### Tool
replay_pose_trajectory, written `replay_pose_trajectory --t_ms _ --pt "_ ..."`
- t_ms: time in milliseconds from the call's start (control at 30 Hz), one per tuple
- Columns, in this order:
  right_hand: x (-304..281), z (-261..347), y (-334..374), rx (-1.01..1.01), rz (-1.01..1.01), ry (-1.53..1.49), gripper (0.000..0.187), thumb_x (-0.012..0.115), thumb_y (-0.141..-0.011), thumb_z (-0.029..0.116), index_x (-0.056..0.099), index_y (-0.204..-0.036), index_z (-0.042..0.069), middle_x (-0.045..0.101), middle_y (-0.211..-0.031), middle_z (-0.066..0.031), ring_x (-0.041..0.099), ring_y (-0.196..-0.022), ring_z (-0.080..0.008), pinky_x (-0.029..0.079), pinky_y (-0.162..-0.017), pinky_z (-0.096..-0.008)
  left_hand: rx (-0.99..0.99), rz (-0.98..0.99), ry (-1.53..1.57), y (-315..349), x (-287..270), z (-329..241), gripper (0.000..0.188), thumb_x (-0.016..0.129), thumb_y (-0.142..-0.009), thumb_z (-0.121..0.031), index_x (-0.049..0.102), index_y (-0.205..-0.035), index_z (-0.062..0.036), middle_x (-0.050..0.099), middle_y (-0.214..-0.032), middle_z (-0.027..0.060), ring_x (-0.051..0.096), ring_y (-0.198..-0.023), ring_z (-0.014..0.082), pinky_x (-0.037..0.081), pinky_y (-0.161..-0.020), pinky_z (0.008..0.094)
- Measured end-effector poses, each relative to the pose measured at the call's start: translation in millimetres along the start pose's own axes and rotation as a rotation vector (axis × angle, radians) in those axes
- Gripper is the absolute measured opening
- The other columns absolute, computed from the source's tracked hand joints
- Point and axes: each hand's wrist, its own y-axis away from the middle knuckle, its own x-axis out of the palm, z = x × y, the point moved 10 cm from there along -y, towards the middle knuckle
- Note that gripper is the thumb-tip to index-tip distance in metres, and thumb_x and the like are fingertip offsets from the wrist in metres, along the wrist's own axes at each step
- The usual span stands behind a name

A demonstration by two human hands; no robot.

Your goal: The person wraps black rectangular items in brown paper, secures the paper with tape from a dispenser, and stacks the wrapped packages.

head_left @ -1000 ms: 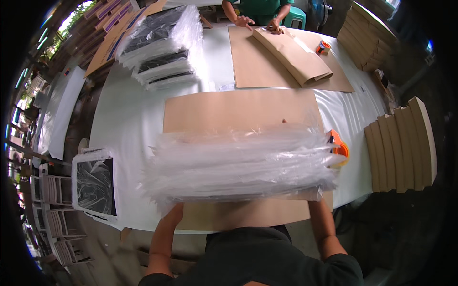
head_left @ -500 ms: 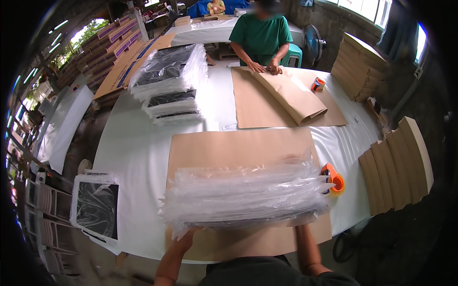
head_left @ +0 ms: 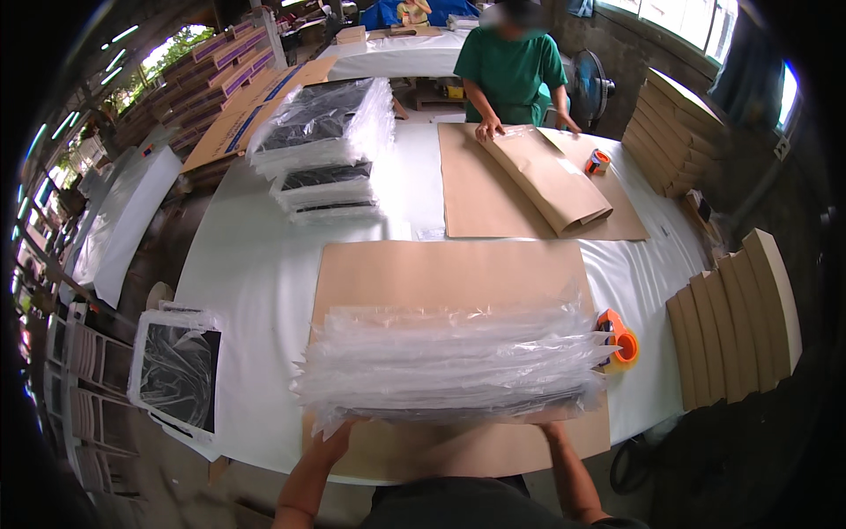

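Both of my hands are at the near side of a stack of clear-plastic-wrapped flat items (head_left: 458,361), whose layered edges face me over a brown paper sheet (head_left: 449,269). My left hand (head_left: 342,434) grips the stack's near left part, and my right hand (head_left: 552,428) its near right part. Their fingertips are hidden behind or beneath the plastic. Dark panels show faintly along the stack's near edge. I cannot tell whether the stack rests fully on the paper. Right beside it lies an orange tape dispenser (head_left: 622,342).
Across the table (head_left: 247,264) a person in green (head_left: 511,75) handles a folded brown sheet (head_left: 555,181), near a tape roll (head_left: 597,162). Wrapped dark panels (head_left: 322,119) are piled far left; others (head_left: 179,375) lie near left. Brown cardboard stacks (head_left: 731,317) stand at right.
My right hand has shifted slightly left along the stack's near edge, while the stack stays nearly in place. Across the table, the other person's hands have moved apart.
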Motion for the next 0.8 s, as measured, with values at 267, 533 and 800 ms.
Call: replay_pose_trajectory --t_ms 267,533,800 --pt "29 -19 -13 0.012 0.045 0.018 0.039 0.065 -0.081 0.026 0.058 -0.104 -0.006 0.062 -0.098 -0.0170 0.058 -0.091 -0.0288 0.046 -0.082 -0.0383 -0.124 -0.112 0.677 -24 -24 -32 0.042 0.058 -0.087 -0.018 0.052 -0.128 -0.0082 0.056 -0.126 0.0099 0.054 -0.114 0.0226 0.040 -0.098 0.0356" --pt "27 -12 -94 0.266 0.101 -0.166 0.062 0.064 -0.086 0.045 0.054 -0.123 -0.004 0.061 -0.114 -0.0129 0.057 -0.104 -0.0206 0.045 -0.090 -0.0327 -0.136 -0.129 1.427 -181 -37 -52 0.067 0.067 -0.083 -0.043 0.047 -0.132 -0.0023 0.056 -0.124 0.0088 0.052 -0.115 0.0197 0.042 -0.098 0.0318" --pt "40 -174 -116 0.793 0.195 -0.172 0.104 0.065 -0.070 0.070 0.040 -0.134 -0.009 0.052 -0.127 -0.0228 0.053 -0.114 -0.0316 0.043 -0.097 -0.0415 -0.323 0.101 1.458 -287 89 7 0.042 0.067 -0.081 -0.039 0.064 -0.108 -0.0063 0.069 -0.095 0.0065 0.066 -0.080 0.0181 0.054 -0.074 0.0327"
